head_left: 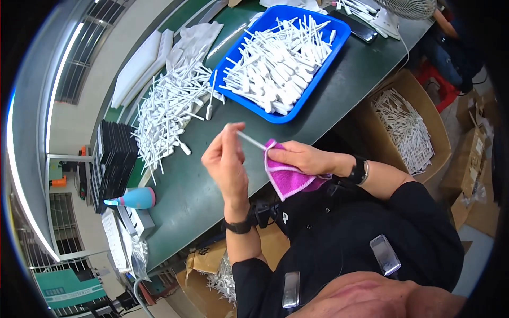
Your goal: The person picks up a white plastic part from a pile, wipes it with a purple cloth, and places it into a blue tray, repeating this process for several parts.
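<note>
In front of my body, my left hand (pixel 229 164) pinches one end of a thin white stick (pixel 251 140). The stick's other end goes into a magenta cloth (pixel 289 180) with a pale edge. My right hand (pixel 305 157) grips that cloth around the stick, thumb on top; the wrapped end is hidden. Beyond my hands stands a blue tray (pixel 280 117) heaped with white sticks that have thick heads (pixel 281 61). Left of the tray, a loose pile of similar sticks (pixel 169 108) lies on the dark green table (pixel 196 185).
Black stacked trays (pixel 112 159) and a light-blue bottle (pixel 139 197) stand at the table's left. A phone (pixel 362 31) and a fan (pixel 408 6) are at the far right. Beside the table, a cardboard box (pixel 442 143) holds many white sticks. Another person (pixel 450 58) is at the upper right.
</note>
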{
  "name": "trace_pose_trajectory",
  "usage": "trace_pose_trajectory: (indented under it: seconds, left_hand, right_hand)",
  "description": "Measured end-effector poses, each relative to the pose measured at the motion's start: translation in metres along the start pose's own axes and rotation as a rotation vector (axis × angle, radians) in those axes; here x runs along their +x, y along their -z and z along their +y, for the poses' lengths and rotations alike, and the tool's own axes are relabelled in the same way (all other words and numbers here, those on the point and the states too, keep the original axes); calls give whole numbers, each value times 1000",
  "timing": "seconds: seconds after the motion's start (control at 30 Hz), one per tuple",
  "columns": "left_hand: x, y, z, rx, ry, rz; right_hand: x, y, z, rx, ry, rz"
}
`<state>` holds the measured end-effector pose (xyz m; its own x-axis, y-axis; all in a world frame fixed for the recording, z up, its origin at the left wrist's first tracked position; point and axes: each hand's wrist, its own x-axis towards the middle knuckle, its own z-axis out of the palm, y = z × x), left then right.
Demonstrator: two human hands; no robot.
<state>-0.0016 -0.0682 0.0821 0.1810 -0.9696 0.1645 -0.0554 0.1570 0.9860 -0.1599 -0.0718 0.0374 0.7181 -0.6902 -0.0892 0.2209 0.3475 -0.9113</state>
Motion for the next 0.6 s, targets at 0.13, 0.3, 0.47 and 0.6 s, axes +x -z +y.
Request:
trace_pose_trajectory:
  seconds: [0.13, 0.3, 0.47, 0.6]
  left_hand:
    - [41, -40, 5, -121, -31, 23]
    - [149, -34, -2, -253, -83, 74]
    - [204, -29, -45, 837, -63, -101]
    - [184, -61, -74, 1118, -413, 32]
  right_hand:
    - [-8, 19, -8, 89, 121, 168]
    - [-19, 29, -6, -133, 95, 233]
    - [-31, 41, -25, -41, 173, 307]
    - [-31, 51, -32, 5, 188, 329]
